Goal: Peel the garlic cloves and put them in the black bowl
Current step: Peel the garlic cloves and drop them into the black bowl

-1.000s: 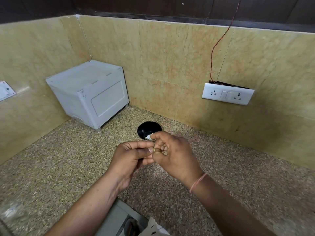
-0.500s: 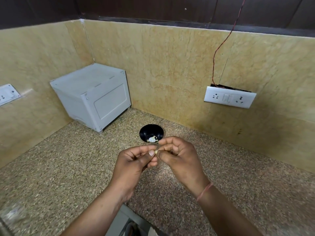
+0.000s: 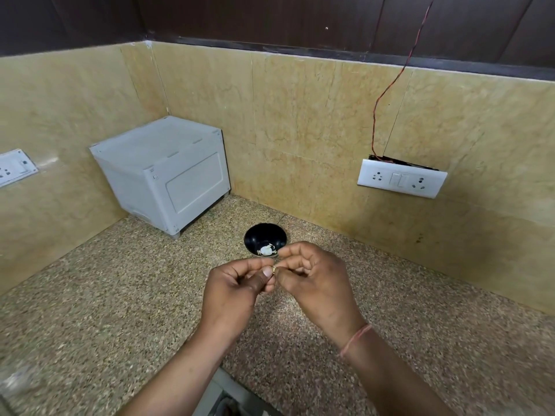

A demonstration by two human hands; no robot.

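A small black bowl (image 3: 264,235) sits on the speckled counter near the back wall, with a few white peeled garlic cloves (image 3: 266,250) in its bottom. Just in front of it, above the counter, my left hand (image 3: 237,292) and my right hand (image 3: 315,280) meet fingertip to fingertip. Between the thumbs and forefingers of both hands is pinched a small garlic clove (image 3: 274,269), mostly hidden by the fingers; only a pale yellowish tip shows. My right wrist wears a pink thread band.
A white box-shaped appliance (image 3: 168,172) stands in the back left corner. A white switch and socket plate (image 3: 401,178) with a red wire hangs on the back wall; another plate (image 3: 15,167) is on the left wall. The granite counter's front edge (image 3: 222,373) is below my arms.
My hands have dropped a little toward me, away from the bowl, so the bowl and its cloves now show fully. Both hands still pinch the clove between them.
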